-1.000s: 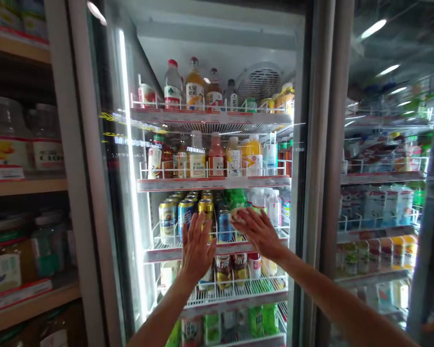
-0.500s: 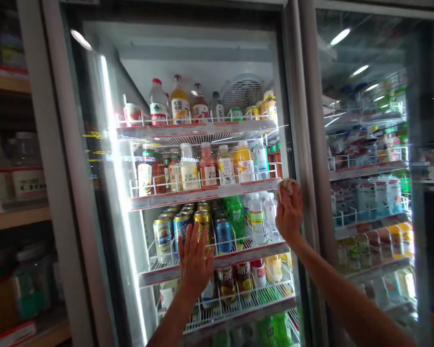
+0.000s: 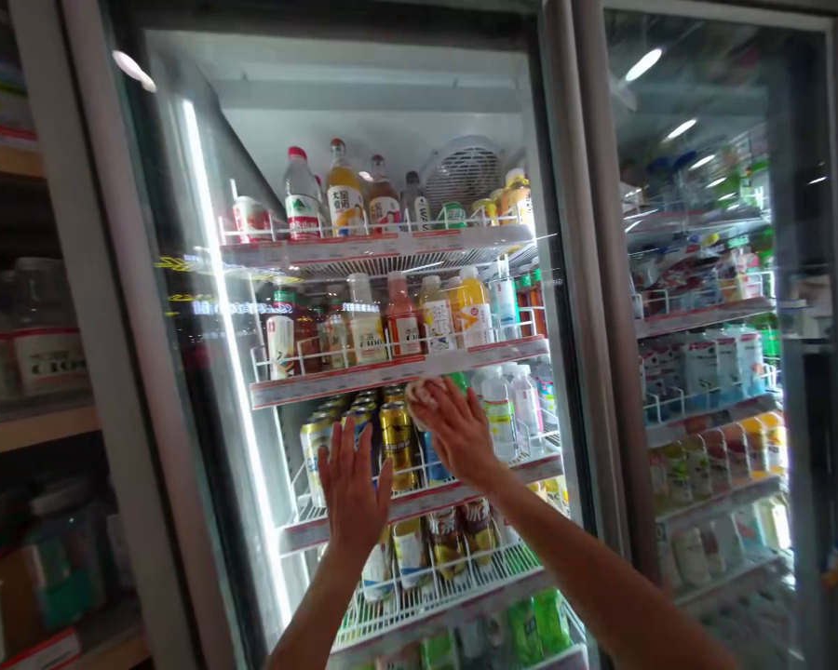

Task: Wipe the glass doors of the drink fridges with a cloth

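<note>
A glass door (image 3: 384,98) of a lit drinks fridge fills the middle of the head view. Against the glass, my right hand (image 3: 461,433) presses a crumpled pale cloth (image 3: 420,395), just below the second shelf's front rail. My left hand (image 3: 353,484) is raised with its fingers spread, on or close to the glass, and holds nothing. Behind the hands stand several beer cans (image 3: 398,437) and clear bottles (image 3: 499,414) on a wire shelf. My right hand hides part of a blue can and a green bottle.
Juice and tea bottles (image 3: 403,321) line the shelf above, with more bottles (image 3: 345,195) on the top one. A metal door frame (image 3: 587,233) separates this door from a second stocked fridge (image 3: 705,372). At the left are wooden shelves (image 3: 34,428) with bottles.
My right hand has swept left and slightly down across the glass with the cloth, from the door's right edge to the middle. My left hand has shifted slightly left.
</note>
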